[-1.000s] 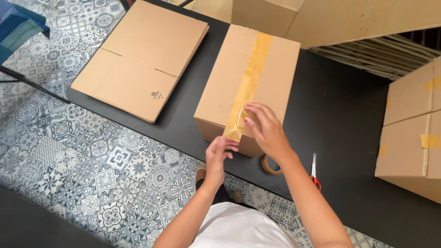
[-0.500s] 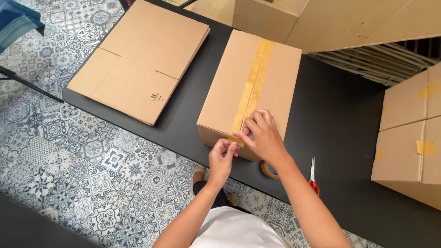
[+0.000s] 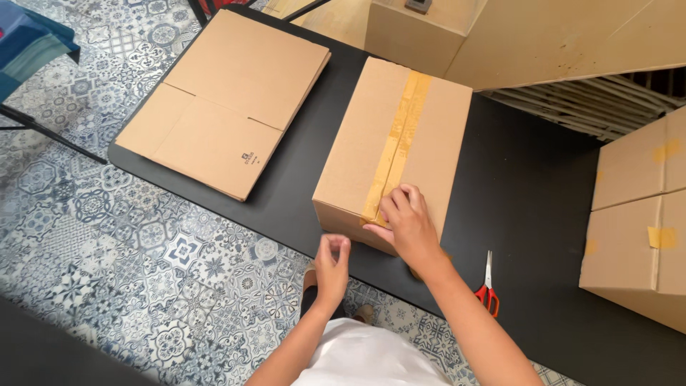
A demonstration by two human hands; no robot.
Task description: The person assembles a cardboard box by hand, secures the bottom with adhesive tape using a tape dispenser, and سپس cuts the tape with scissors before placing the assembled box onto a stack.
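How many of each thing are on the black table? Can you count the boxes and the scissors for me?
Closed cardboard boxes: 3 (taped box under the right hand, two stacked)
Flattened box: 1
Red-handled scissors: 1
Total: 5

A closed brown cardboard box stands on the black table, a yellowish tape strip running along its top seam. Left of it lies a flattened cardboard box with a small dark printed mark. At the right edge stand taped cardboard boxes, stacked.
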